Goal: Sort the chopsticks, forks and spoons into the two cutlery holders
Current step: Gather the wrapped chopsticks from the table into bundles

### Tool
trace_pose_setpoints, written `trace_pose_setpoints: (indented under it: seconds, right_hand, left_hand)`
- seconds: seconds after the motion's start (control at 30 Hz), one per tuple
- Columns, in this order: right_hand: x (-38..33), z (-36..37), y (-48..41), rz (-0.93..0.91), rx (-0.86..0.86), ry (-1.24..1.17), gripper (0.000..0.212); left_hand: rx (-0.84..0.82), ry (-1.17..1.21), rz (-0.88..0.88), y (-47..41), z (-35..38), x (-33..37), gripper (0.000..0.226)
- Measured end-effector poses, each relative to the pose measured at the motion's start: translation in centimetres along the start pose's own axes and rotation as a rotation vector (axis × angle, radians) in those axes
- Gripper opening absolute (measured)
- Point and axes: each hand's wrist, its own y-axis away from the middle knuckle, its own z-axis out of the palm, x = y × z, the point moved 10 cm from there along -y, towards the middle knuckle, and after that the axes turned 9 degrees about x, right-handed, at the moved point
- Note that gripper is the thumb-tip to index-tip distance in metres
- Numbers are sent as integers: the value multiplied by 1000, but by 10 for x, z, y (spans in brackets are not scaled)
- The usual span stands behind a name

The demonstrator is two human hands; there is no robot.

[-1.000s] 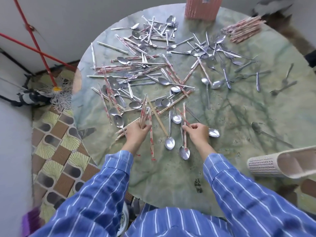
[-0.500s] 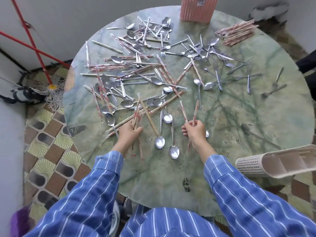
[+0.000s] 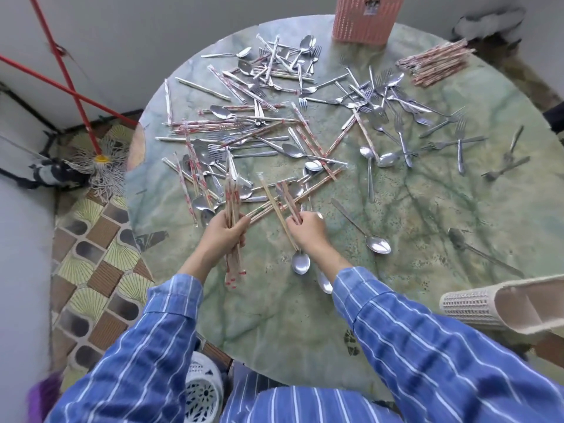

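Note:
Wrapped chopsticks, forks and spoons lie scattered over a round green marble table. My left hand grips a bundle of wrapped chopsticks upright above the near part of the table. My right hand pinches a couple of wrapped chopsticks just right of it. A pink cutlery holder stands at the far edge. A cream cutlery holder lies on its side at the near right edge. A stack of chopsticks lies at the far right.
Spoons lie right under my right wrist, and another spoon lies to its right. Forks cluster at the right middle. Red mop handles lean on the wall left of the table. A white slipper sits on the floor below.
My right hand has lifted its chopsticks and carried them left toward the bundle in my left hand. The left hand has raised its bundle off the table.

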Motion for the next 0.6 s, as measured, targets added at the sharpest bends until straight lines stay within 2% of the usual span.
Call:
trace_pose_setpoints:
  seconds: [0.13, 0.3, 0.4, 0.5, 0.6]
  right_hand:
    - [-4, 25, -5, 51, -5, 25, 13]
    - [-5, 33, -11, 128, 90, 82, 24]
    - [-8, 33, -15, 136, 111, 81, 10]
    - [-8, 28, -10, 182, 125, -41, 23]
    - [2, 18, -4, 265, 126, -241, 19]
  left_hand:
    - [-32, -23, 25, -18, -10, 1, 11]
    - [-149, -155, 27, -44, -14, 0, 12]
    - [-204, -192, 45, -54, -8, 11, 17]
    - [-203, -238, 66, -67, -5, 17, 18]
    - [-162, -378, 121, -78, -4, 18, 18]
